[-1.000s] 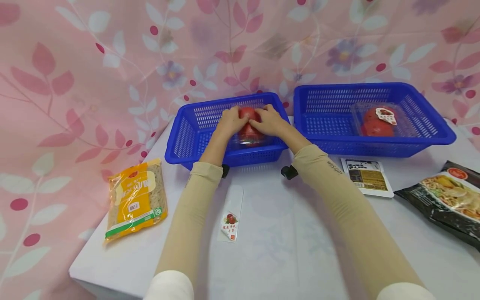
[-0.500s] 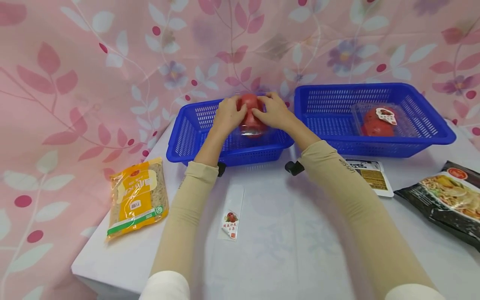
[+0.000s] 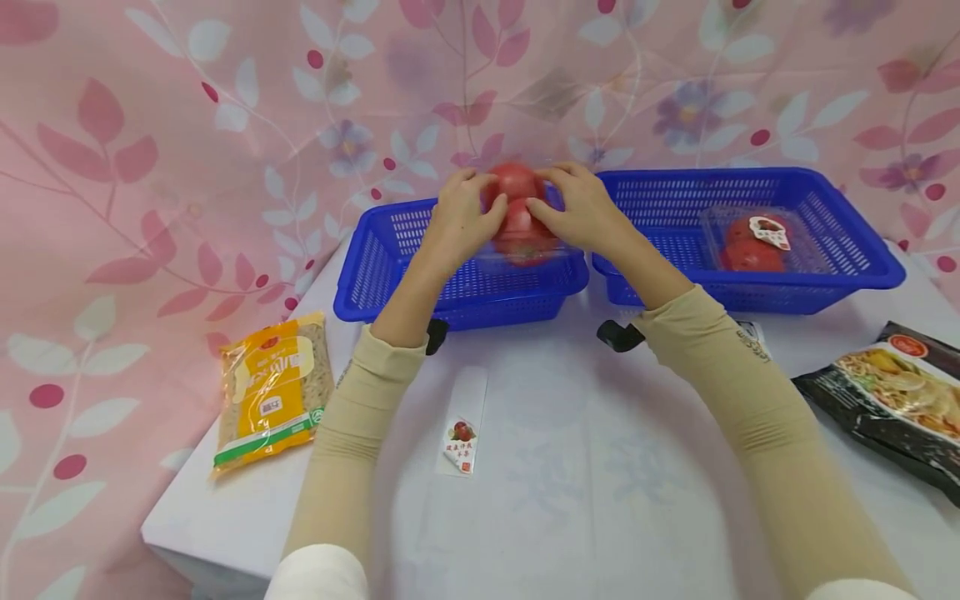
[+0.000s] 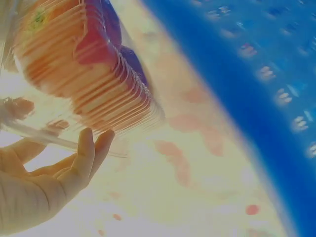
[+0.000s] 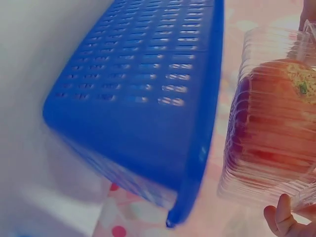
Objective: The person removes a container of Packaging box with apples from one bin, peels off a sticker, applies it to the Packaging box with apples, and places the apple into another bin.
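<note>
Left hand [image 3: 459, 218] and right hand [image 3: 577, 218] are curled around a clear tomato box [image 3: 517, 221], held above left basket [image 3: 375, 275]. Box is best kept level, squeezed lightly.

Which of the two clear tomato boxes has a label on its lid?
The tomato box in the right basket: a white label sits on its lid. The box held by both hands shows none.

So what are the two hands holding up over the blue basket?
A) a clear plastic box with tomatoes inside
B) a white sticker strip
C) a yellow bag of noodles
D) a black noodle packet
A: the left hand and right hand grip a clear plastic box of tomatoes from both sides, raised above the left blue basket; the wrist views show the ribbed clear plastic around the red fruit.
</note>
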The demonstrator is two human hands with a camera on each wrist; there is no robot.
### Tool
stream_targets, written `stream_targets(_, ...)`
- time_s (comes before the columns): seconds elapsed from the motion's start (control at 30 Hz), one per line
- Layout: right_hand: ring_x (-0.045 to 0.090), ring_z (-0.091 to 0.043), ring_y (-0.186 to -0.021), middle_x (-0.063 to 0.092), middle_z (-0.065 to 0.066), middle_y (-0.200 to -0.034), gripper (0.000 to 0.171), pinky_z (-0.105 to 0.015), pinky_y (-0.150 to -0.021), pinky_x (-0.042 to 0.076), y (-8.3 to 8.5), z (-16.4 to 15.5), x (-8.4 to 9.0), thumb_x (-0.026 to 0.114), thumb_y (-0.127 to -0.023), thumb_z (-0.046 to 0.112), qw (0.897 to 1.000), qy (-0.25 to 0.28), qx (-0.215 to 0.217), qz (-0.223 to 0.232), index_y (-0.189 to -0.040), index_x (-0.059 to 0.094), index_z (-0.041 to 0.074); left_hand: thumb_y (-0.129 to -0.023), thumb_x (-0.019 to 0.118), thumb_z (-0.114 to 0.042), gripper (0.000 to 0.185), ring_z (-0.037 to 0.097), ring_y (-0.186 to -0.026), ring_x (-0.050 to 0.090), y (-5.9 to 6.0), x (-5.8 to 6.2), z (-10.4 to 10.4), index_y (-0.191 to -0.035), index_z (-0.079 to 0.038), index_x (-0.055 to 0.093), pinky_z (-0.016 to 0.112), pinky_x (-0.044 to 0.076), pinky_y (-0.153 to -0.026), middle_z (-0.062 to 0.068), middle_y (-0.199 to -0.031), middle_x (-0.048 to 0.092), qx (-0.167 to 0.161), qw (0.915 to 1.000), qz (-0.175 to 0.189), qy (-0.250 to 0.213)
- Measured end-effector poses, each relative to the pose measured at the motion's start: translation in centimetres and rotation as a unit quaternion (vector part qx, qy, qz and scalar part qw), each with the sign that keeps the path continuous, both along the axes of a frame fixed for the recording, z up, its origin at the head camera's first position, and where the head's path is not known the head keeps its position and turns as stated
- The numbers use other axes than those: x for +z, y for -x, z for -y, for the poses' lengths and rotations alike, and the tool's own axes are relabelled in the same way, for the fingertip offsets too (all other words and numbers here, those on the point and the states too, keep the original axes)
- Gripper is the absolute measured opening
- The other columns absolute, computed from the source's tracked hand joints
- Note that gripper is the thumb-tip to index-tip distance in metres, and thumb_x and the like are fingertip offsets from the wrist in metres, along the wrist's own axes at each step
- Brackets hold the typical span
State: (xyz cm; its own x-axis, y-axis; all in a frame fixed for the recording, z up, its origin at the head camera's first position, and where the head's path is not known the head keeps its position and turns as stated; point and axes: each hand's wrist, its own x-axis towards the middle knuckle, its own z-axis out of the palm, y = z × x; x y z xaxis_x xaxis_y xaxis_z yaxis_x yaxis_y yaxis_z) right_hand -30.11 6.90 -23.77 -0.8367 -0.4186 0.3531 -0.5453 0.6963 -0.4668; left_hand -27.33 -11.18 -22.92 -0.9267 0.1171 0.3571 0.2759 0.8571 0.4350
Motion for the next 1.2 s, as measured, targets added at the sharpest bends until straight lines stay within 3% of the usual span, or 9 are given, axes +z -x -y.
stream_targets(0.23, 0.034, -0.035, -0.126, 0.04, -0.017, -0.136, 0.053, -0.056, -0.1, 0.027, -3.0, -2.9, 0.3, 0.053, -0.089, 0.036, 1.0, 0.021, 0.003, -0.003, -0.132, 0.047, 0.006, -0.092, 0.051, -0.03, 0.041, 0.025, -0.128, 0.037, -3.7, 0.6, -1.6, -0.126, -0.008, 0.056, 0.035, 0.04, -0.096, 0.012, -0.139, 0.039, -0.063, 0.998, -0.011, 0.001)
stream_targets(0.57, 0.036, -0.039, -0.123, 0.038, -0.02, -0.136, 0.051, -0.06, -0.094, 0.032, -7.1, -5.9, 0.1, 0.054, -0.09, 0.035, 1.0, 0.011, -0.002, -0.013, -0.13, 0.049, 0.004, -0.091, 0.054, -0.028, 0.043, 0.027, -0.126, 0.038, -7.0, 0.1, -3.0, -0.129, -0.01, 0.053, 0.038, 0.044, -0.091, 0.013, -0.139, 0.039, -0.126, 0.9919, -0.015, 0.008)
stream_targets(0.7, 0.054, -0.031, -0.092, 0.041, -0.018, -0.134, 0.047, -0.048, -0.078, 0.045, -8.8, -6.8, 0.0, 0.056, -0.09, 0.031, 0.999, 0.008, -0.002, -0.038, -0.128, 0.051, 0.004, -0.091, 0.055, -0.029, 0.043, 0.027, -0.124, 0.041, -8.2, 0.1, -3.3, -0.13, -0.011, 0.053, 0.037, 0.045, -0.09, 0.013, -0.14, 0.038, -0.151, 0.9883, -0.016, 0.011)
stream_targets(0.8, 0.052, -0.023, -0.071, 0.043, -0.016, -0.133, 0.044, -0.039, -0.065, 0.045, -10.1, -7.4, -0.3, 0.057, -0.09, 0.027, 0.998, 0.014, 0.006, -0.057, -0.127, 0.053, 0.004, -0.091, 0.054, -0.031, 0.043, 0.027, -0.122, 0.043, -9.3, 0.0, -3.3, -0.13, -0.014, 0.053, 0.037, 0.046, -0.089, 0.011, -0.141, 0.036, -0.166, 0.986, -0.006, 0.018)
stream_targets(1.07, 0.056, -0.015, -0.078, 0.044, -0.014, -0.132, 0.041, -0.032, -0.064, 0.051, -14.0, -8.8, -1.7, 0.06, -0.088, 0.02, 0.997, 0.019, 0.042, -0.054, -0.127, 0.054, 0.008, -0.09, 0.056, -0.032, 0.043, 0.025, -0.114, 0.05, -12.5, -1.1, -2.9, -0.13, -0.016, 0.053, 0.033, 0.05, -0.081, 0.01, -0.141, 0.035, -0.222, 0.9746, 0.003, 0.029)
stream_targets(1.2, 0.059, -0.012, -0.079, 0.045, -0.014, -0.131, 0.041, -0.026, -0.06, 0.051, -15.6, -9.3, -2.4, 0.062, -0.087, 0.019, 0.997, 0.008, 0.063, -0.052, -0.127, 0.054, 0.011, -0.089, 0.058, -0.031, 0.042, 0.014, -0.088, 0.06, -13.6, -2.0, -2.7, -0.128, -0.016, 0.055, 0.023, 0.052, -0.07, 0.01, -0.14, 0.036, -0.243, 0.9695, -0.008, 0.032)
